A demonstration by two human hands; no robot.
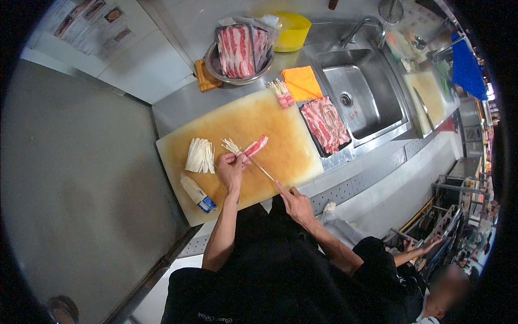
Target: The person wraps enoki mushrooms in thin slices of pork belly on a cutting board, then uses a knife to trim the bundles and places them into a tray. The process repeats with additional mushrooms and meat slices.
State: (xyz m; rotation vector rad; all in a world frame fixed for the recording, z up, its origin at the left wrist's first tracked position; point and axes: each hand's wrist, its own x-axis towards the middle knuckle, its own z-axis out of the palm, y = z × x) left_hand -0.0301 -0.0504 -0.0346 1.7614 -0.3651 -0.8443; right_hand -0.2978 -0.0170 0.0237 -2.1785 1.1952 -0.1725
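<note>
A long white-yellow cutting board (pixel 280 129) lies in front of me. My left hand (pixel 232 168) pinches the base of a small bunch of enoki mushrooms (pixel 231 146) over the board's middle. A red-and-white slice of fatty meat (pixel 257 145) lies against that bunch, reaching up to the right. My right hand (pixel 297 205) is closed around a thin knife (pixel 263 169), whose tip meets the meat beside my left fingers. Left of my left hand rests a larger pile of loose enoki (pixel 200 156). Nearer me lies a packaged enoki bunch (pixel 197 193) in clear and blue wrapping.
At the board's far right corner stand meat-wrapped enoki rolls (pixel 281 94), by an orange cloth (pixel 301 83) and a black tray of sliced meat (pixel 326 125). Behind are a metal bowl with packed meat (pixel 236 51), a yellow tub (pixel 292 32) and a sink (pixel 362 89). A co-worker (pixel 396 270) is at lower right.
</note>
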